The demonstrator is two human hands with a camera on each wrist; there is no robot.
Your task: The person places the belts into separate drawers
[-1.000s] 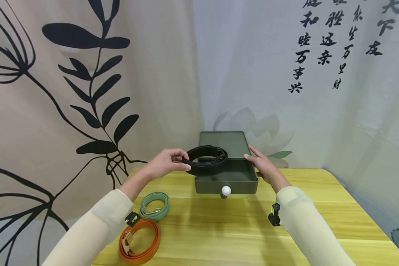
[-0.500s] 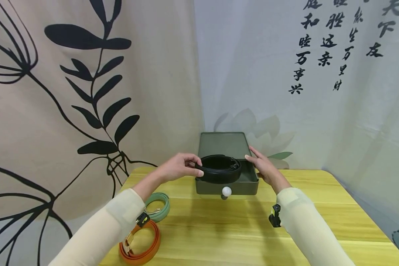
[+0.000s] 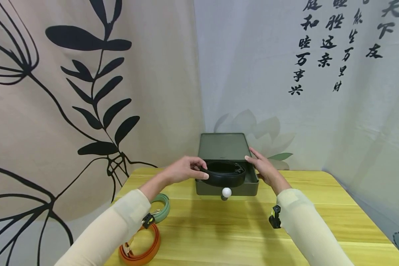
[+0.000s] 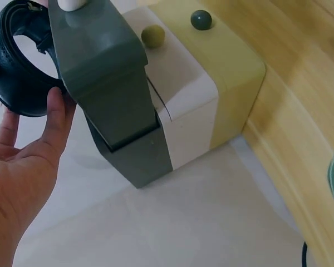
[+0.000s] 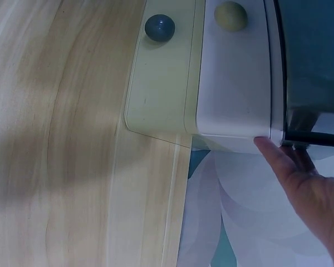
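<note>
The relation that matters is between the black belt (image 3: pixel 227 181) and the drawer (image 3: pixel 204 190): the coil hangs over the drawer's mouth, nearer its front wall, and in the head view its lower side overlaps the front rim, so it does not appear to be down inside. The left hand (image 3: pixel 187 170) is the nearer one, pinching the coil's left side between thumb and fingers, with the belt reaching off to its right. The right hand (image 3: pixel 266 169) is well apart from the belt, its fingers extended against the right side of the drawer unit (image 3: pixel 223 146), which stands by the tabletop's (image 3: pixel 246 236) far edge, around the middle. Being a round coil, the belt has no true long axis; it lies about level, opening upward. It is smooth and dark with a faint sheen, wound in layers, with what looks like a dark buckle at its right; finer detail is too small to tell. A green belt (image 3: pixel 166 210) and an orange belt (image 3: pixel 148 254) lie coiled towards the tabletop's left edge.
</note>
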